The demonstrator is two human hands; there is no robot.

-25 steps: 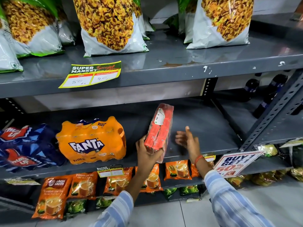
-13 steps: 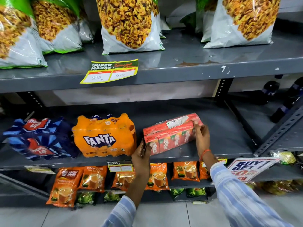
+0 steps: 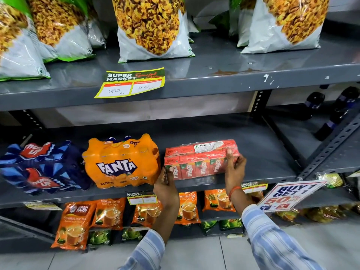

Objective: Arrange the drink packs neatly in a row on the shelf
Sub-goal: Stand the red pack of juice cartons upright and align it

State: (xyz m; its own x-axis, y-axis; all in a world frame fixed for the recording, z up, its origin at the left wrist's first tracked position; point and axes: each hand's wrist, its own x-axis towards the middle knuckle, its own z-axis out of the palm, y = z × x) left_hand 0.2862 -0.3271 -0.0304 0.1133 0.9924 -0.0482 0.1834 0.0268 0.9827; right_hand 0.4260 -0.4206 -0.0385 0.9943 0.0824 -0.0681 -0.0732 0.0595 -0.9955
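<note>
On the middle grey shelf [image 3: 263,156] three drink packs lie in a row. A blue Thums Up pack [image 3: 42,166] is at the left, an orange Fanta pack [image 3: 120,162] is beside it, and a red Maaza carton pack [image 3: 196,160] rests lengthwise to the right of the Fanta. My left hand [image 3: 165,182] holds the Maaza pack's lower left corner at the shelf's front edge. My right hand [image 3: 233,168] grips its right end, thumb on the front face.
Large snack bags [image 3: 152,28] stand on the upper shelf, with a yellow price tag [image 3: 130,82] on its edge. Orange tea pouches [image 3: 78,223] hang below. A "Buy 1 Get 1" sign [image 3: 288,195] sticks out at the right. Dark bottles [image 3: 315,106] stand on the neighbouring rack.
The Maaza pack went from upright on its end in my left hand to lying flat on the shelf beside the Fanta. My right hand came onto its right end.
</note>
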